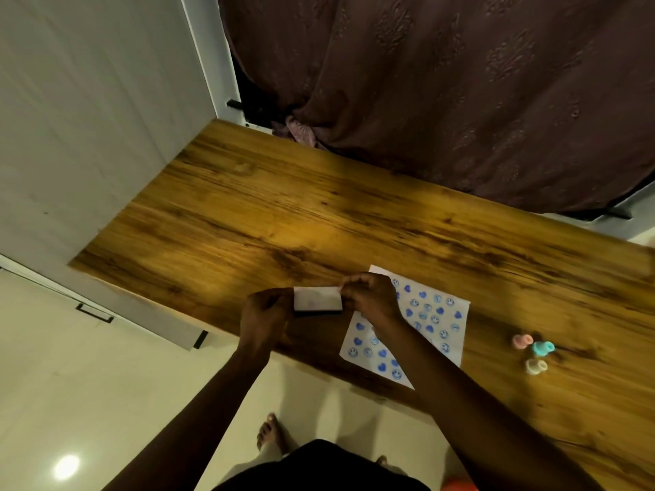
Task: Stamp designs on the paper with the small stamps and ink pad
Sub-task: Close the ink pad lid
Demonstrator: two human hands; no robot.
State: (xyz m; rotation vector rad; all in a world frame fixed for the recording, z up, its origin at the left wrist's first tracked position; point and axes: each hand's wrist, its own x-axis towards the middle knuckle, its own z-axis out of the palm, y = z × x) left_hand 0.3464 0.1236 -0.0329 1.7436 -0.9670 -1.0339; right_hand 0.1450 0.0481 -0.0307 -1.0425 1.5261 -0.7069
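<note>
Ink pad (318,300) held at lower centre of frame, long axis left-right, left hand (264,318) and right hand (370,300) each pinching one end; paper (457,326) just right of it; stamps (533,352) farther right, nearer right hand.

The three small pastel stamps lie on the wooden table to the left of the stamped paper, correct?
Not quite. In the head view the three small pastel stamps lie on the wooden table to the right of the stamped paper, not the left.
</note>
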